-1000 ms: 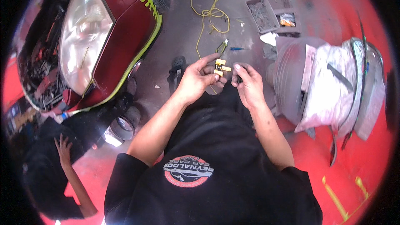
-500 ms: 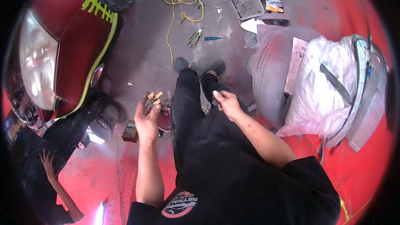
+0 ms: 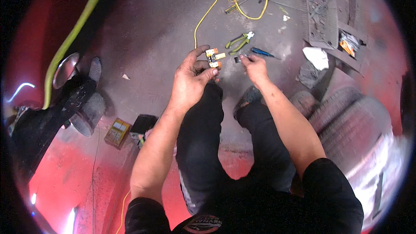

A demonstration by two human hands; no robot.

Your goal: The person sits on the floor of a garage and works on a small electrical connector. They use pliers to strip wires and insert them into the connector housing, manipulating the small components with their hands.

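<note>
My left hand (image 3: 189, 82) is closed on a small orange-and-black part (image 3: 213, 58) with pale blocks, pinched between thumb and fingers; its exact kind is unclear. Just to the right, my right hand (image 3: 256, 70) pinches a small dark flat piece (image 3: 238, 60), too small to name. The two hands are apart, held out over the grey floor. Beyond them, green-and-black handled cutting pliers (image 3: 236, 45) lie on the floor. A blue-handled screwdriver (image 3: 261, 52) lies to the right of the pliers, close to my right fingers.
A yellow cord (image 3: 262, 12) loops across the far floor. A grey basket (image 3: 310, 30) stands at far right, with a white crumpled sheet (image 3: 316, 58) nearer. At left are a car body's lime edging (image 3: 65, 45), another person's leg (image 3: 47, 121) and a yellow box (image 3: 117, 132).
Both hands have reached forward, away from my body, still pinching their pieces. The view has shifted, with the pliers and screwdriver now just past my hands. My legs are wider apart.
</note>
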